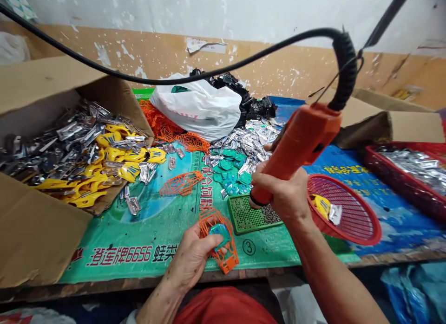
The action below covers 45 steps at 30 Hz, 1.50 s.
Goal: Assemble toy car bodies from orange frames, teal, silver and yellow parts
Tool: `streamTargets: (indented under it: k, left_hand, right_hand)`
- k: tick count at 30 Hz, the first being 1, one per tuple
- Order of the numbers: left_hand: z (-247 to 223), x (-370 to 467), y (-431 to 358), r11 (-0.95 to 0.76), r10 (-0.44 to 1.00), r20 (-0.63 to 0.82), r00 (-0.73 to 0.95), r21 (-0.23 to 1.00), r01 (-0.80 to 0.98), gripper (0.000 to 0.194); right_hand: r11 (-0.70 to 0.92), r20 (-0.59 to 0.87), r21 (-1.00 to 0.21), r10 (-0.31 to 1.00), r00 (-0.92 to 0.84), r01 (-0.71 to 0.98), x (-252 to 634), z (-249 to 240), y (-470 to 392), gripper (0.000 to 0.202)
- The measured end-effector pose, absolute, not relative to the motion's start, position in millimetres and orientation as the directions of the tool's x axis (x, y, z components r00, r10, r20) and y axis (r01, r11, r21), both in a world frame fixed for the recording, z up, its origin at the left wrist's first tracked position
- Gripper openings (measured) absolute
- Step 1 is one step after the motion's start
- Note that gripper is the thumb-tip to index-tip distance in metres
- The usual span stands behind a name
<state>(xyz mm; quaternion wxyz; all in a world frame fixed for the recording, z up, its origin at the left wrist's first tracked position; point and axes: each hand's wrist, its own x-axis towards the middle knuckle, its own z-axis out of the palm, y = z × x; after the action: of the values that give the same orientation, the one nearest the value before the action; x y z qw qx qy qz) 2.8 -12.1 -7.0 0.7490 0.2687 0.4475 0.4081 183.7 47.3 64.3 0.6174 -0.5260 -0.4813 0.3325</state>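
My left hand (195,249) is closed on an orange plastic frame (230,259), its thumb pressing on a small teal plastic piece (219,231) that lies inside the frame. In my right hand (285,189) is an orange electric screwdriver (299,138), with a black cable rising from its top. Its lower end is over a green perforated tray (240,217), where many small screws (271,214) are gathered at the right side; whether the tip touches them is hidden. Behind the tray lies a pile of teal pieces (232,164).
A cardboard box (45,240) spills metal parts and yellow pieces (128,171) at left. A white plastic bag (198,106) stands at the back beside black parts (258,108). At right are a red basket (372,222) and a red tray (383,175). The black cable (209,75) arches overhead.
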Motion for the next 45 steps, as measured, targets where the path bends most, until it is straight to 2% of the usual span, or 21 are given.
streamTargets:
  k: [3, 9, 21, 36, 45]
  left_hand:
    - [-10.7, 5.0, -14.2, 0.549, 0.836, -0.478, 0.271, 0.749, -0.371, 0.047]
    - [-14.3, 5.9, -12.0, 0.551, 0.834, -0.495, 0.243, 0.753, -0.360, 0.046]
    - [-12.4, 6.4, -11.8, 0.561, 0.828, -0.506, 0.241, 0.754, -0.343, 0.044]
    - [-12.9, 6.8, -12.8, 0.574, 0.819, -0.524, 0.234, 0.736, -0.359, 0.041]
    - [-11.4, 7.0, -11.0, 0.558, 0.830, -0.511, 0.226, 0.747, -0.362, 0.039]
  right_hand:
    - [0.209, 0.225, -0.974, 0.905, 0.362, 0.083, 182.6, 54.5, 45.4, 0.023]
    - [0.226, 0.245, -0.969, 0.875, 0.418, 0.094, 181.6, 49.8, 46.0, 0.017]
    - [0.244, 0.254, -0.967, 0.873, 0.416, 0.079, 183.4, 42.6, 45.6, 0.027]
    - [0.245, 0.277, -0.961, 0.850, 0.449, 0.129, 180.8, 47.3, 42.6, 0.016]
    - [0.234, 0.275, -0.961, 0.855, 0.440, 0.146, 178.4, 48.6, 40.5, 0.016]
